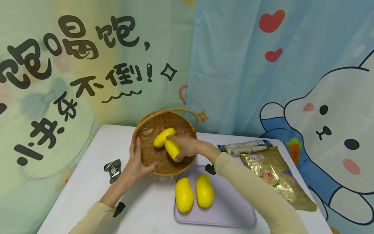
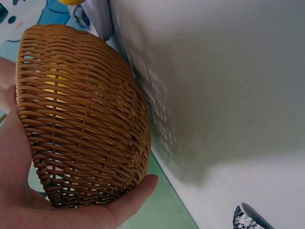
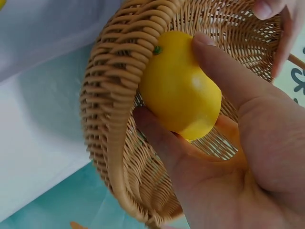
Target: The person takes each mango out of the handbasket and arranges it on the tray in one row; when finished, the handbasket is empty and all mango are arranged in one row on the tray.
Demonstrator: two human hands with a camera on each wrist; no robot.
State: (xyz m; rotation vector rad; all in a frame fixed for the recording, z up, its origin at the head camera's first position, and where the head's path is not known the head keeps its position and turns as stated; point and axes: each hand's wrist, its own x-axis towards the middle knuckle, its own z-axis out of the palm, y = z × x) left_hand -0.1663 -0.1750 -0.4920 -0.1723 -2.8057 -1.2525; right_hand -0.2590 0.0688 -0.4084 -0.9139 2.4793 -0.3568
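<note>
My left hand (image 1: 138,167) grips the side of a brown wicker basket (image 1: 146,130), which is tilted with its mouth toward me. The left wrist view shows the woven outside of the basket (image 2: 86,119), with yellow showing through the gaps. Inside the basket's mouth, my right hand (image 1: 188,147) holds a yellow mango (image 1: 172,149) between thumb and fingers. This mango (image 3: 181,88) appears close to the rim in the right wrist view. Another mango (image 1: 163,137) lies deeper in the basket. Two more mangoes, a left one (image 1: 184,195) and a right one (image 1: 204,191), lie on a lilac tray (image 1: 228,211).
A gold foil bag (image 1: 277,178) lies on the right of the white table (image 1: 146,208), with a long blue and silver packet (image 1: 245,147) behind it. To the left of the basket is a small black wrapped packet (image 1: 113,170). A printed curtain (image 1: 228,71) hangs behind.
</note>
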